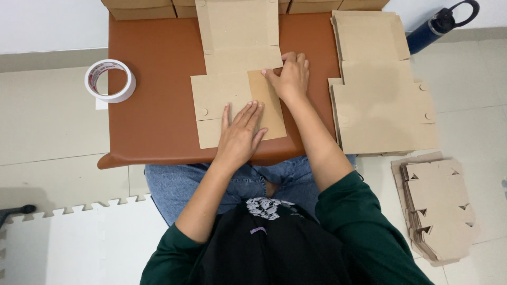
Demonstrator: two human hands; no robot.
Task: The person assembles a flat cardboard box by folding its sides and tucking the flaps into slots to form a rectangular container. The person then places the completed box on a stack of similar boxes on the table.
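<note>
A flat die-cut cardboard box blank (232,58) lies on the brown padded table (158,105). Its right side flap (266,103) is folded inward over the near panel. My left hand (240,134) lies flat with fingers spread, pressing on the near panel and the folded flap. My right hand (290,76) pinches the upper corner of that flap along the crease, fingers curled on the cardboard.
A roll of white tape (110,80) sits at the table's left edge. A stack of flat cardboard blanks (377,95) covers the table's right side. More cut cardboard pieces (435,208) lie on the floor at right. A dark blue bottle (441,24) stands at the top right. Folded boxes (140,8) line the far edge.
</note>
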